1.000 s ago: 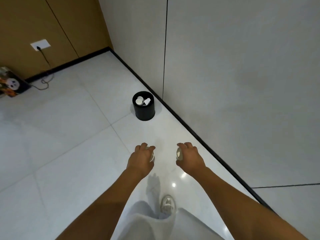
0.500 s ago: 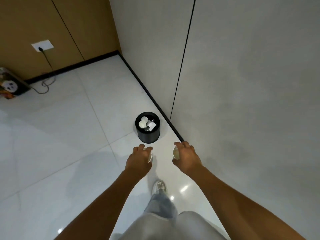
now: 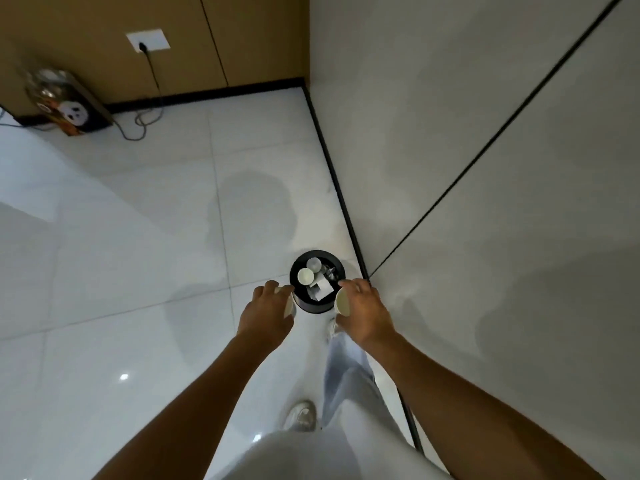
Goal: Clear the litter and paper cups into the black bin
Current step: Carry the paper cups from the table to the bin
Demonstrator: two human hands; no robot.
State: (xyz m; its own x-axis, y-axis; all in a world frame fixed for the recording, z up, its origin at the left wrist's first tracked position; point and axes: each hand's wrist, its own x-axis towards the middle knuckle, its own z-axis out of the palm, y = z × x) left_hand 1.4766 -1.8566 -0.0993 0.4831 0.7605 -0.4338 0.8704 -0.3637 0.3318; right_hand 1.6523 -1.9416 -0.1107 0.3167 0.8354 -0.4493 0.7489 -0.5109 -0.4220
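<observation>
Two paper cups in hand: left hand [image 3: 266,315] wrapped around one cup [image 3: 289,304], right hand [image 3: 365,313] gripping the other cup [image 3: 343,302], both held over the black bin's [image 3: 313,308] near rim. Bin's on the floor tiles [image 3: 138,237] by the wall's baseboard [image 3: 332,168], with two cups [image 3: 305,276] and paper scraps [image 3: 323,289] inside.

Glossy floor tiles [image 3: 138,271], paper cups [image 3: 343,301]

Office-like room: glossy white floor tiles [image 3: 138,271], wood-panelled wall [image 3: 86,46] (socket [image 3: 148,41] plugged).
</observation>
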